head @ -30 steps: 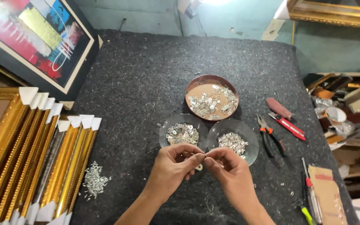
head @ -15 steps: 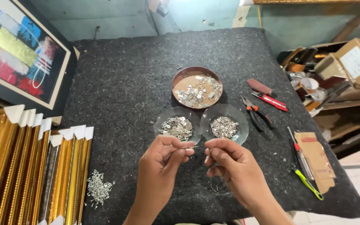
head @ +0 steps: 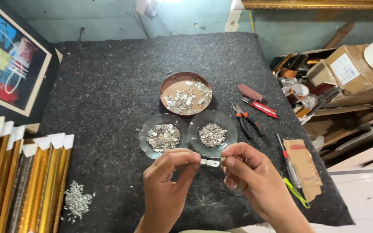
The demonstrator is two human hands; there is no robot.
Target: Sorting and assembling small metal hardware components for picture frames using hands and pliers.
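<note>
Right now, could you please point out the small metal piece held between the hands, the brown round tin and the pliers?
small metal piece (head: 210, 162), head view, its flat middle.
brown round tin (head: 186, 74), head view, its far rim.
pliers (head: 238, 110), head view, at the pivot.

Left hand (head: 169, 172) and right hand (head: 247, 172) pinching small metal hanger (head: 210, 162), near two glass dishes (head: 212, 134)

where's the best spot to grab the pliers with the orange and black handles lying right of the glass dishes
Probably by the two handles, from above and from the near side. The orange-and-black-handled pliers lie flat on the dark felt mat, nose pointing away, handles splayed slightly toward the person. The red utility knife lies close on the right, so come straight down.
</note>
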